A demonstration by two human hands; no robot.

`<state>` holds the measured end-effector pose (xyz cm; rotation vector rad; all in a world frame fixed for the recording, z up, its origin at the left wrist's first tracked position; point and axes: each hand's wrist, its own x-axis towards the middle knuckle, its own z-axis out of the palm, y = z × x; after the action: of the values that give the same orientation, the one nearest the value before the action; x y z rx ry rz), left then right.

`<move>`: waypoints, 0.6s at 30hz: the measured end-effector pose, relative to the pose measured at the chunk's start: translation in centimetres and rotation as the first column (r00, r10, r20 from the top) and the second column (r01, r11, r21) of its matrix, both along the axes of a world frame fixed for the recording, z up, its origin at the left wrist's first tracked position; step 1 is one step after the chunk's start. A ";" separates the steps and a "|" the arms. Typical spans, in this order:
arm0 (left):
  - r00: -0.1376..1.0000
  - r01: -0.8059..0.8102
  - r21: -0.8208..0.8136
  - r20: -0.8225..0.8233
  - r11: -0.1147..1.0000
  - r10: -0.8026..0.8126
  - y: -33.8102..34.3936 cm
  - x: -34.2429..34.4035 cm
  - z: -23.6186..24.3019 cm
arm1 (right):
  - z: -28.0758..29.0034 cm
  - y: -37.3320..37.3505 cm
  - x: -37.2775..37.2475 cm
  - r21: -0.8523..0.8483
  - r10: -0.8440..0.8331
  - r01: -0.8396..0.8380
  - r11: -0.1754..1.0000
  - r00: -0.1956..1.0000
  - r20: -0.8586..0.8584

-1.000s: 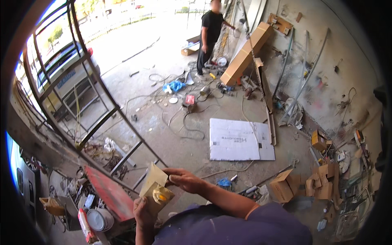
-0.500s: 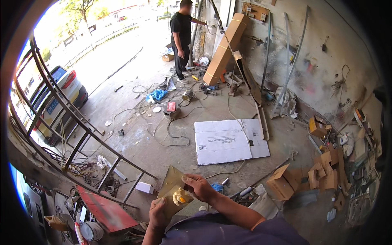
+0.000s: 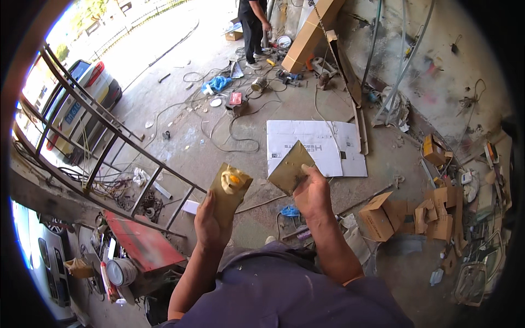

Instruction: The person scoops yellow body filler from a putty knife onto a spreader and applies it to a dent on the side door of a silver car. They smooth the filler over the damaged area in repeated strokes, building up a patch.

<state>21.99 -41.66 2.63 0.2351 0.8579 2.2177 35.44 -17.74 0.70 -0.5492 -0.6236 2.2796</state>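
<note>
Separating since half-second ago: left hand (image 3: 209,218) clasping plate (image 3: 223,205), paste (image 3: 234,181) sitting near its top edge; right hand (image 3: 313,191) pinching scraper (image 3: 289,167) by lower-right edge, seemingly leaving it clear of paste.

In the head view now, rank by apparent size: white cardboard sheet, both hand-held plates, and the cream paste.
1. White cardboard sheet
2. Left plate and right plate: too alike to rank, each partly covered
3. Cream paste
</note>
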 end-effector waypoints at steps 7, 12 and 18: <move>0.996 -0.089 -0.023 0.029 0.996 0.089 0.1 2.2 0.4 | 4.3 -4.5 2.1 0.603 -0.108 -0.189 0.775 0.900 0.422; 0.987 -0.144 -0.061 -0.076 0.988 0.139 0.8 2.9 1.4 | 5.1 -5.0 1.9 0.846 -0.227 -0.222 0.484 0.902 0.367; 0.988 -0.153 -0.078 -0.044 0.985 0.150 0.8 3.5 1.4 | 4.7 -4.5 2.4 0.986 -0.351 -0.049 0.156 0.931 0.102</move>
<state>25.45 -40.82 4.03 0.1790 1.0138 2.3193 37.85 -22.23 5.42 -0.2351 -1.9225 1.0689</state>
